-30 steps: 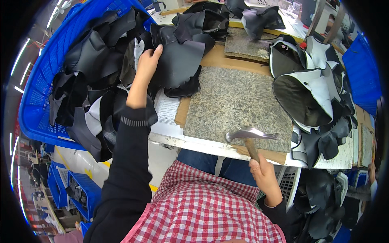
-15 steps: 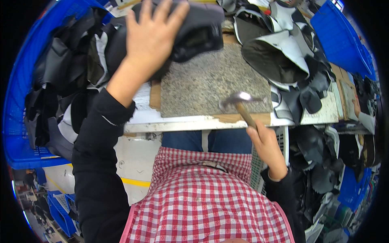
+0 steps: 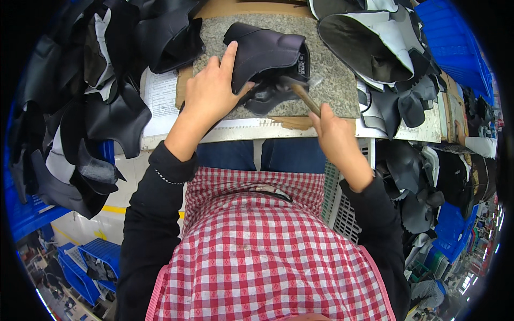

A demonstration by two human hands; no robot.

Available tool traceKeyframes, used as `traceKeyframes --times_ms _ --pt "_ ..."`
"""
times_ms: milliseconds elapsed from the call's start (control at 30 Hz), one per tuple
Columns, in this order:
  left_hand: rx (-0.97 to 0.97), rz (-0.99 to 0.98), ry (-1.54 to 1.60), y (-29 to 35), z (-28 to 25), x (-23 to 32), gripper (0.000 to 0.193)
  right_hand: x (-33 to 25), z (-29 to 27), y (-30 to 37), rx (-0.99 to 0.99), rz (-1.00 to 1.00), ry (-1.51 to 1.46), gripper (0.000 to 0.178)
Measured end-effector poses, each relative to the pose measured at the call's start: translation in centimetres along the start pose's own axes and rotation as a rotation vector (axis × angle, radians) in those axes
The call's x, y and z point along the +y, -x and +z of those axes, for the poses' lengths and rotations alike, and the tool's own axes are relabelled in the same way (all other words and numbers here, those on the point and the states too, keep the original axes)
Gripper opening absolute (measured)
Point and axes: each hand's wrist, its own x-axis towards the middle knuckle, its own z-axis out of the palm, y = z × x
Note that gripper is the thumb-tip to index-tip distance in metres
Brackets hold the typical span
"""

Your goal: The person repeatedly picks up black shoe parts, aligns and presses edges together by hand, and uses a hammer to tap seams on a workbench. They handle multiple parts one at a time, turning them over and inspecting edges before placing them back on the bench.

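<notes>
A black leather shoe upper (image 3: 267, 51) lies on a speckled grey stone slab (image 3: 336, 99), its opening toward me and a label showing inside. My left hand (image 3: 210, 93) grips its left side, fingers stretched over the leather and thumb at the opening's edge. In my right hand (image 3: 337, 134) is a hammer (image 3: 306, 99), held by its wooden handle. The hammer's head is blurred and lies over the upper's near edge at the opening; whether it touches I cannot tell.
Black uppers (image 3: 168, 37) pile up at left, over a blue crate (image 3: 21, 224). More black-and-white uppers (image 3: 369, 48) are heaped right of the slab. A printed sheet (image 3: 160, 101) lies left of the slab. Blue crates (image 3: 455, 48) and a pale basket (image 3: 342, 214) stand at right.
My left hand has brought the upper from the far left down onto the slab. The hammer has moved up and left to the upper's opening. My view has shifted.
</notes>
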Motion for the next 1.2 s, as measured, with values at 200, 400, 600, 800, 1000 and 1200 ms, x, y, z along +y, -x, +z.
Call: traceKeyframes --times_ms 200,400,600,800,1000,1200 --pt "0.005 -0.019 0.011 -0.1 0.2 -0.3 0.089 0.3 -0.3 0.5 0.195 0.04 -0.12 0.027" --pt "0.026 0.004 -0.033 -0.4 0.1 -0.1 0.085 0.9 0.2 0.5 0.153 0.021 0.021 0.029" --pt "0.005 -0.001 -0.042 -0.2 0.8 -0.5 0.082 0.9 0.8 1.2 0.075 0.036 -0.115 0.03" --pt "0.051 0.011 -0.045 0.2 1.1 -0.5 0.084 0.8 1.0 1.1 0.195 0.159 -0.145 0.028" --pt "0.075 0.034 -0.054 0.2 1.6 -1.0 0.082 -0.3 0.6 1.0 0.138 0.057 -0.013 0.028" --pt "0.045 0.017 -0.033 0.6 2.1 -1.2 0.08 -1.9 2.1 -0.2 -0.083 0.018 -0.048 0.03"
